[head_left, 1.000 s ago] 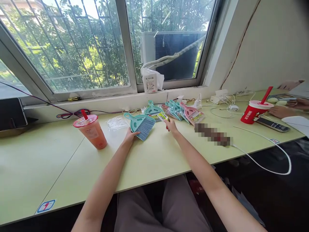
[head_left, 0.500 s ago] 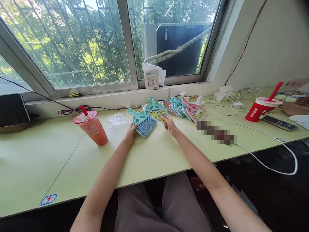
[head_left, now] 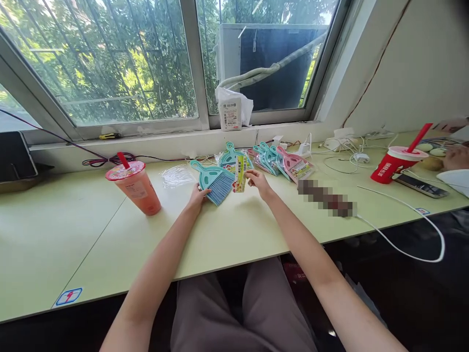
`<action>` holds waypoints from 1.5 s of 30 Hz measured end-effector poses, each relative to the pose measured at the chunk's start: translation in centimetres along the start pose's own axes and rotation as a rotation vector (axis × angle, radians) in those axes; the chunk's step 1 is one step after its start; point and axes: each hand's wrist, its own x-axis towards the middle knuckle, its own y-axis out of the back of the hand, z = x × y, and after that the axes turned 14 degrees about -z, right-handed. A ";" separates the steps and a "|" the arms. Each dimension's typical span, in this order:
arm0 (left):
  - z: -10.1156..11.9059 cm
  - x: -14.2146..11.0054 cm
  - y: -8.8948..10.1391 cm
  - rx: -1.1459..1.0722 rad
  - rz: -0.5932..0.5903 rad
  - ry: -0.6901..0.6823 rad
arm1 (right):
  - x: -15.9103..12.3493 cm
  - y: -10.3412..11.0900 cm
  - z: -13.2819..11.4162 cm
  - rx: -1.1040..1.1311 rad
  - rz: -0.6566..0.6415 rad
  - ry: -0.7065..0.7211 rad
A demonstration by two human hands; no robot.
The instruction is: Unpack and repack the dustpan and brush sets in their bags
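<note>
My left hand point(head_left: 198, 196) grips the lower left edge of a teal dustpan-and-brush set point(head_left: 207, 177), whose blue-grey bristles point(head_left: 221, 189) face up. Between the fingertips of my right hand point(head_left: 258, 184) is a yellow-green printed card point(head_left: 240, 172), held upright just right of the bristles. Behind the card lies another teal dustpan set point(head_left: 230, 155) in clear wrap. Farther right, several wrapped teal sets point(head_left: 269, 159) lie together with a pink dustpan set point(head_left: 293, 164). A crumpled clear plastic wrapper point(head_left: 178, 177) rests left of the held set.
A pink drink cup point(head_left: 141, 190) with a red straw stands at left, and a red cup point(head_left: 394, 168) at right beside a phone point(head_left: 421, 186). White cables point(head_left: 406, 247) trail over the right table edge. Another person's hand point(head_left: 458, 157) is at far right. A small box point(head_left: 230, 115) stands on the sill.
My right hand has turned the card from slanted to upright, close beside the bristles. The held dustpan set has shifted slightly left. The camera view has moved a little.
</note>
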 end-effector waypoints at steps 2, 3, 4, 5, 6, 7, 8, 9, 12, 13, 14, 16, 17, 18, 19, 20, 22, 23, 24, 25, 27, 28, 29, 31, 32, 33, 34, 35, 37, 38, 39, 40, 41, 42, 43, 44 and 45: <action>0.1 -0.1 -0.1 -0.002 0.003 0.004 | -0.2 -0.3 0.1 -0.014 -0.065 -0.039; 0.1 -0.1 -0.1 -0.002 0.004 0.003 | -0.3 -0.5 0.2 -0.018 -0.103 -0.062; 0.1 -0.1 -0.1 -0.003 0.005 -0.003 | -0.4 -0.7 0.3 -0.014 -0.140 -0.087; 0.1 -0.2 -0.1 -0.003 0.002 -0.013 | -0.4 -0.9 0.5 0.000 -0.177 -0.114; 0.1 -0.2 -0.2 -0.002 -0.005 -0.023 | -0.5 -1.0 0.7 0.025 -0.206 -0.143; 0.2 -0.3 -0.2 0.000 -0.015 -0.033 | -0.5 -1.1 0.8 0.060 -0.224 -0.170; 0.2 -0.4 -0.2 0.002 -0.027 -0.041 | -0.5 -1.1 1.0 0.104 -0.231 -0.194; 0.2 -0.4 -0.2 0.006 -0.041 -0.048 | -0.5 -1.1 1.1 0.150 -0.228 -0.210; 0.1 -0.6 -0.4 0.024 -0.087 -0.055 | -0.3 -1.0 1.3 0.245 -0.198 -0.228; 0.1 -0.7 -0.5 0.031 -0.100 -0.055 | -0.3 -1.0 1.4 0.251 -0.194 -0.234; 0.0 -0.7 -0.6 0.036 -0.111 -0.054 | -0.3 -1.1 1.5 0.243 -0.194 -0.243; -0.1 -0.8 -0.7 0.041 -0.129 -0.057 | -0.3 -1.4 1.8 0.207 -0.206 -0.263; -0.1 -0.7 -0.7 0.040 -0.137 -0.060 | -0.3 -1.6 2.0 0.190 -0.217 -0.267; -0.2 -0.7 -0.7 0.039 -0.146 -0.065 | -0.3 -1.8 2.1 0.180 -0.230 -0.263; -0.3 -0.7 -0.8 0.037 -0.155 -0.070 | -0.4 -1.9 2.2 0.176 -0.243 -0.256; -0.4 -0.7 -0.8 0.034 -0.165 -0.075 | -0.4 -2.1 2.2 0.180 -0.251 -0.249; -0.5 -0.6 -0.7 0.028 -0.183 -0.083 | -0.3 -2.2 2.2 0.212 -0.251 -0.237; -0.5 -0.6 -0.7 0.026 -0.190 -0.083 | -0.3 -2.2 2.1 0.238 -0.247 -0.231; -0.6 -0.6 -0.7 0.025 -0.195 -0.081 | -0.3 -2.1 2.0 0.266 -0.243 -0.224; -0.7 -0.5 -0.6 0.026 -0.198 -0.079 | -0.2 -2.0 1.9 0.293 -0.241 -0.215; -0.7 -0.5 -0.5 0.035 -0.206 -0.077 | -0.1 -1.9 1.7 0.319 -0.231 -0.203; -0.7 -0.4 -0.5 0.040 -0.211 -0.079 | -0.1 -1.8 1.6 0.315 -0.224 -0.205; -0.7 -0.4 -0.5 0.043 -0.216 -0.084 | -0.1 -1.8 1.6 0.300 -0.214 -0.215; -0.7 -0.5 -0.5 0.051 -0.226 -0.096 | -0.1 -1.9 1.7 0.252 -0.194 -0.246; -0.6 -0.6 -0.6 0.056 -0.232 -0.101 | -0.2 -2.0 1.8 0.225 -0.183 -0.263; -0.5 -0.7 -0.7 0.063 -0.239 -0.104 | -0.2 -2.1 1.8 0.197 -0.173 -0.280; -0.3 -0.8 -0.8 0.071 -0.245 -0.102 | -0.3 -2.1 1.9 0.170 -0.159 -0.292; -0.2 -0.9 -0.9 0.078 -0.249 -0.097 | -0.4 -2.2 1.9 0.148 -0.141 -0.293; 0.1 -1.3 -1.2 0.082 -0.253 -0.078 | -0.5 -2.4 1.9 0.113 -0.097 -0.277; 0.2 -1.4 -1.3 0.078 -0.256 -0.066 | -0.6 -2.4 1.9 0.096 -0.074 -0.268; 0.3 -1.6 -1.4 0.071 -0.260 -0.052 | -0.7 -2.5 1.8 0.079 -0.053 -0.263; 0.3 -1.7 -1.5 0.062 -0.263 -0.037 | -0.7 -2.5 1.8 0.061 -0.036 -0.265; 0.4 -1.8 -1.6 0.054 -0.265 -0.023 | -0.7 -2.6 1.7 0.043 -0.025 -0.273; 0.4 -1.8 -1.7 0.048 -0.264 -0.011 | -0.8 -2.6 1.7 0.028 -0.021 -0.284; 0.4 -1.8 -1.7 0.045 -0.257 -0.004 | -0.8 -2.6 1.6 0.018 -0.025 -0.295; 0.4 -1.8 -1.7 0.047 -0.247 -0.001 | -0.9 -2.6 1.6 0.015 -0.033 -0.306; 0.3 -1.8 -1.7 0.054 -0.233 -0.003 | -0.9 -2.7 1.5 0.019 -0.045 -0.318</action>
